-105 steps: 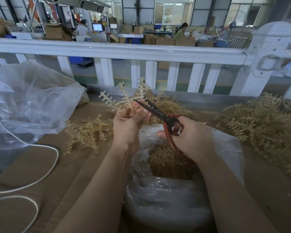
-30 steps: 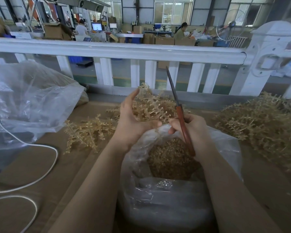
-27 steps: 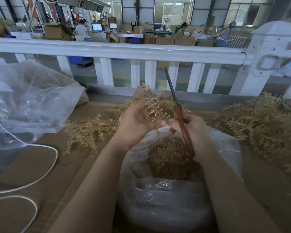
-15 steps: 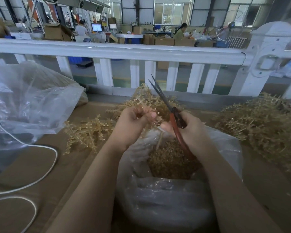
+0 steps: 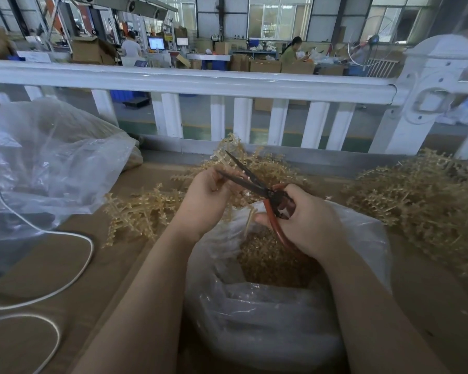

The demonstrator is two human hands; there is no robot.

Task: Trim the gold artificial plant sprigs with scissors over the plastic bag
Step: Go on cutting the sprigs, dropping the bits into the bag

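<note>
1. A white railing [image 5: 200,82] runs across in front of me.
2. A white cord [image 5: 65,268] loops over my brown table [image 5: 97,265], left.
3. Beyond, I see cardboard boxes [image 5: 92,51] and a lit monitor [image 5: 156,43].

gold sprigs [image 5: 143,209], scissors [image 5: 265,195] with red-orange handles and dark blades, clear plastic bag [image 5: 268,319], brown counter [image 5: 65,265], white fence [image 5: 189,82], white cord [image 5: 73,273]
</note>
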